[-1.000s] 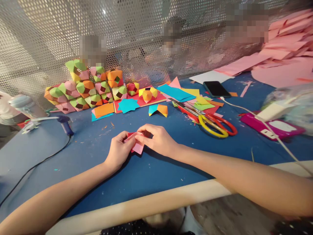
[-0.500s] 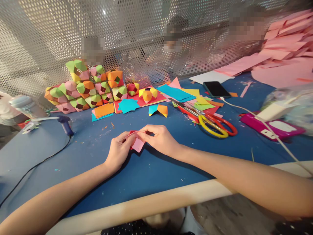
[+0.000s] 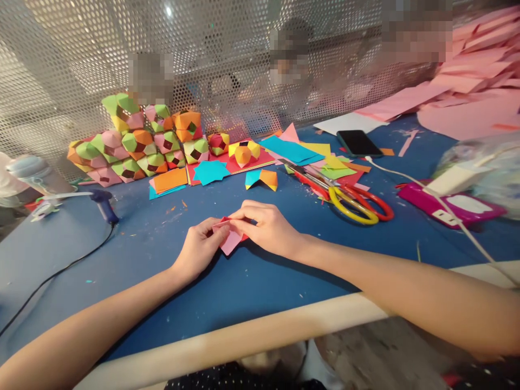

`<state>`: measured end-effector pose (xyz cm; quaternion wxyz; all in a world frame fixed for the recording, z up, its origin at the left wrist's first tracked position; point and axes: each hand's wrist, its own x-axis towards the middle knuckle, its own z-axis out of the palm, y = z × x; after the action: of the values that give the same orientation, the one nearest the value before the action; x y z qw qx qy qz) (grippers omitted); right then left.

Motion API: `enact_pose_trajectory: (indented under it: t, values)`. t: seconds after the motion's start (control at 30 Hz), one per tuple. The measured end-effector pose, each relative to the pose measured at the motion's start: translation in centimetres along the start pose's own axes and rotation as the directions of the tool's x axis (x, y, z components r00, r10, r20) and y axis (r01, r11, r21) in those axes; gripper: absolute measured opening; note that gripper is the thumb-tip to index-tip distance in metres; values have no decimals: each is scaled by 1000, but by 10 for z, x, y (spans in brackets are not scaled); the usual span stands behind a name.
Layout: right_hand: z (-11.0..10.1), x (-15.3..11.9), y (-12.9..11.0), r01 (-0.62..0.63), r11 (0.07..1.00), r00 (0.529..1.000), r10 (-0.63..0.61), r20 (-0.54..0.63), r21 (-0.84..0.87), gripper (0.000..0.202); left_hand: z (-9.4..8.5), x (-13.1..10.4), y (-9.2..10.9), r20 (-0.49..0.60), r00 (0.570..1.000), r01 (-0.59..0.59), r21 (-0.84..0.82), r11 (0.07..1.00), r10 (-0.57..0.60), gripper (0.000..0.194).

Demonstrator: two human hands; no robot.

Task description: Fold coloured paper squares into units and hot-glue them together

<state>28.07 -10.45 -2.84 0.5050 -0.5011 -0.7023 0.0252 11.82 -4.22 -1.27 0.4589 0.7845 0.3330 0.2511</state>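
Between my hands is a small folded paper piece (image 3: 231,241), pink on one face with red edges showing. My left hand (image 3: 199,244) pinches its left side, thumb on top. With thumb and fingers, my right hand (image 3: 262,223) grips the upper right edge. Fingers partly cover the paper, so its exact folds are hidden. Beyond them on the blue table lies a blue and orange folded paper unit (image 3: 261,180). A turquoise paper star shape (image 3: 210,172) and a stack of orange and blue paper pieces (image 3: 168,183) lie farther back to the left.
Several colourful paper balls (image 3: 138,149) are piled against the perforated metal screen (image 3: 227,32). Scissors (image 3: 345,200), a phone (image 3: 358,143), a magenta pouch (image 3: 459,208) and a white cable lie right. A glue gun (image 3: 103,205) with black cord stands left, near a bottle (image 3: 34,173).
The folded paper has shifted slightly in my fingers, and more red shows at its right side. My right hand's fingers have moved a little. The view has shifted slightly.
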Motion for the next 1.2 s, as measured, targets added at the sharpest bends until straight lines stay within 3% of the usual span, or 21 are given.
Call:
enact_pose_trajectory:
  t: [0.17, 0.33, 0.5, 0.63, 0.8, 1.03, 1.13, 1.2]
  values:
    - [1, -1, -3, -32, 999, 999, 32, -19, -10, 10, 1, 2, -8, -71, 997, 1, -46, 999, -4, 21]
    - [5, -3, -2, -126, 992, 990, 127, 63, -13, 10, 1, 2, -13, -67, 997, -36, 18, 999, 37, 16]
    - [8, -7, -3, -260, 964, 950, 264, 167, -49, 21, 1, 1, -11, -58, 994, -89, 88, 992, 94, 17]
    - [8, -11, -4, -202, 973, 966, 217, 142, -116, 37, 3, 0, -10, -52, 994, -91, 111, 990, 97, 20]
    - [13, -15, -7, -201, 968, 967, 220, 125, -148, 37, 5, -2, -13, -37, 996, -80, 68, 995, 82, 20]
    - [7, -15, -12, -317, 948, 937, 312, 159, 4, 33, 0, -8, -13, -83, 994, -71, -16, 997, 70, 11]
    - [3, -10, -6, -391, 918, 917, 381, 117, 71, 37, -5, -12, -9, -106, 989, -111, -40, 993, 107, 10]
    - [8, -2, -1, -397, 916, 907, 381, 176, 60, 37, -9, -15, -3, -117, 983, -154, -76, 985, 145, 11]
